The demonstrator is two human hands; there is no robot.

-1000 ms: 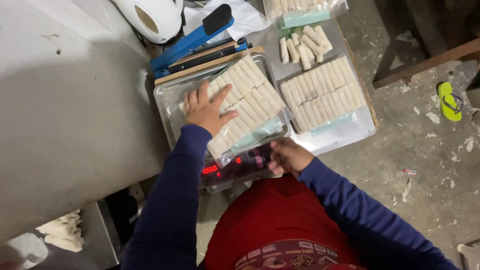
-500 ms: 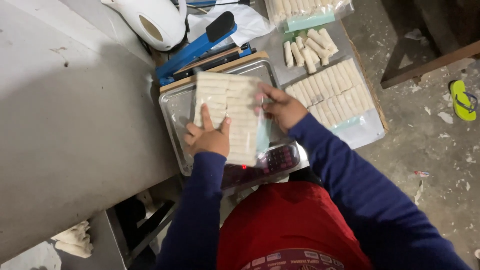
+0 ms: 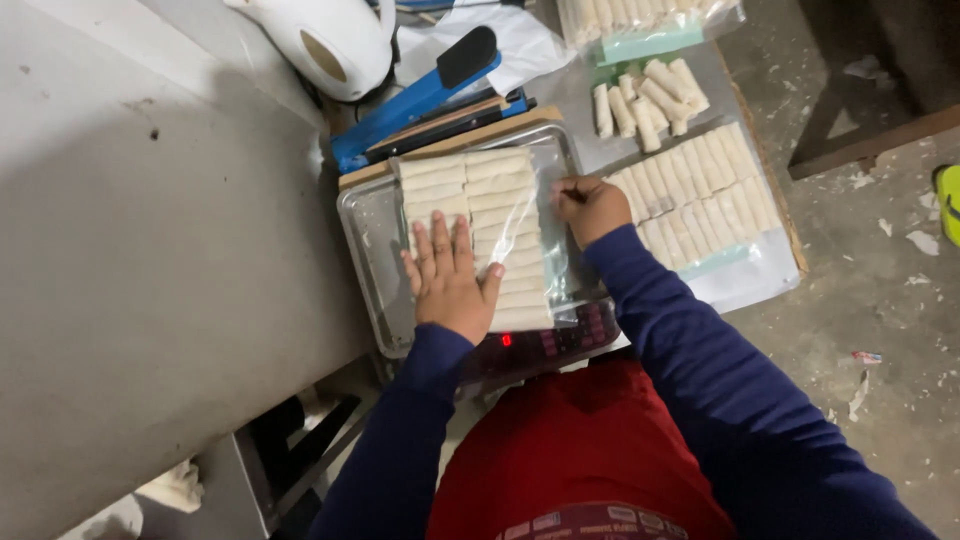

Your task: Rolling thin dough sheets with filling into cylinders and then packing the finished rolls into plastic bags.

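On the steel pan of a weighing scale point(image 3: 375, 250) at the near edge of the table point(image 3: 150, 250) lies a clear plastic bag of pale rolls point(image 3: 480, 225), directly in front of the person. The bag is a long rectangle whose long axis runs away from the person, tilted slightly left at the far end. Inside, the rolls sit in two columns, each roll lying crosswise to that axis, so they stack like rungs from the near end to the far end. The rolls are smooth, cream-coloured cylinders of even length; the film over them is thin and glossy, catching the light in wrinkles.

The left hand point(image 3: 450, 280) lies flat on the near left part of the bag, fingers spread and pointing away, palm pressing the rolls down. The right hand point(image 3: 590, 205) is at the bag's right edge near the far end, fingers curled and pinching the loose plastic there.

The scale's pan is a shiny, rounded-corner metal tray, and its dark front panel point(image 3: 550, 340) shows red lit figures just below the left wrist. Beyond the scale sits a blue and black lever-type bag sealer point(image 3: 420, 95) on a wooden strip, and a white rounded plastic appliance point(image 3: 330, 40) beyond that. To the right, a second bag of rolls point(image 3: 700, 195) lies flat, with a few loose rolls point(image 3: 650, 95) just past it. The floor point(image 3: 880, 300) on the right is rough concrete littered with scraps.
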